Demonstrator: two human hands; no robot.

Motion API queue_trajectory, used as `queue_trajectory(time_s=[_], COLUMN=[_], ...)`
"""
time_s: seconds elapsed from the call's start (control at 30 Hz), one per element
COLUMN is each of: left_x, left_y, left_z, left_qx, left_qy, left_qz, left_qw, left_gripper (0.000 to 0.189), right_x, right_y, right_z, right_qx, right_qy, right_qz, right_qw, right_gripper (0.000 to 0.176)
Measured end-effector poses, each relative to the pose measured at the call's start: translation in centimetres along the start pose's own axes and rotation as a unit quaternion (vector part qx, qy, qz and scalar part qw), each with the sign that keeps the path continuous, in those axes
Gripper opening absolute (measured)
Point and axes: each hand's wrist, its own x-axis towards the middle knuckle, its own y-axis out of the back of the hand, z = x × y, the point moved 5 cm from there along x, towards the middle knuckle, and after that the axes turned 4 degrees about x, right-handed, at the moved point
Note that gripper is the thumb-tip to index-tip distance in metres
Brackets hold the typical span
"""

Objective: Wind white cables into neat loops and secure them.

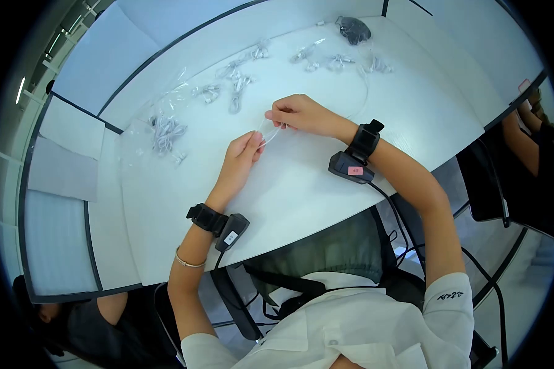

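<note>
Over the middle of the white desk, my left hand (245, 154) and my right hand (298, 115) are close together with a thin white cable (269, 134) between them. The fingers of my left hand pinch its lower-left part. My right hand, a little higher and to the right, pinches the other part of the loop. From near my right hand a pale strand (367, 92) curves over the desk up toward the back right. Both wrists wear black straps with small black boxes.
Bundled cables (237, 86) and clear plastic bags (172, 92) lie toward the back and left of the desk (326, 203). A black coiled item (353, 29) sits at the back. Partitions surround the desk. Other people (523, 141) are at the right and lower left.
</note>
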Motion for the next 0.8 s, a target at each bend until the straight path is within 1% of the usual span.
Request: queue_trajectory(time_s=[0.07, 0.2, 0.27, 0.43, 0.53, 0.67, 0.77, 0.8], left_x=[-0.1, 0.1, 0.2, 0.3, 0.3, 0.2, 0.3, 0.4], left_y=[-0.4, 0.0, 0.3, 0.4, 0.4, 0.1, 0.3, 0.3], left_z=[0.4, 0.0, -0.3, -0.3, -0.4, 0.0, -0.5, -0.5], left_qx=[-0.006, -0.039, -0.042, -0.052, -0.034, -0.007, -0.012, -0.021], left_qy=[-0.015, 0.001, 0.012, 0.022, 0.001, -0.016, -0.009, 0.000], left_qz=[0.004, -0.013, -0.031, -0.004, -0.018, -0.056, -0.057, -0.043], left_qw=[1.000, 0.999, 0.999, 0.998, 0.999, 0.998, 0.998, 0.999], left_gripper=[0.039, 0.039, 0.040, 0.041, 0.039, 0.039, 0.038, 0.039], right_x=[0.0, -0.2, -0.2, -0.2, -0.1, 0.0, -0.2, -0.4], right_y=[-0.1, -0.2, -0.2, -0.4, -0.1, 0.0, 0.2, 0.3], right_z=[-0.2, -0.9, -1.0, -0.4, -0.5, -0.5, -1.0, -1.5], right_qx=[-0.012, 0.006, 0.037, 0.089, 0.031, 0.007, -0.025, -0.039], right_qy=[0.034, 0.086, 0.087, 0.060, 0.059, 0.094, 0.101, 0.096], right_qz=[0.018, 0.046, 0.039, 0.007, 0.022, 0.049, 0.054, 0.057], right_qw=[0.999, 0.995, 0.995, 0.994, 0.998, 0.994, 0.993, 0.993], right_gripper=[0.035, 0.033, 0.033, 0.033, 0.033, 0.031, 0.029, 0.028])
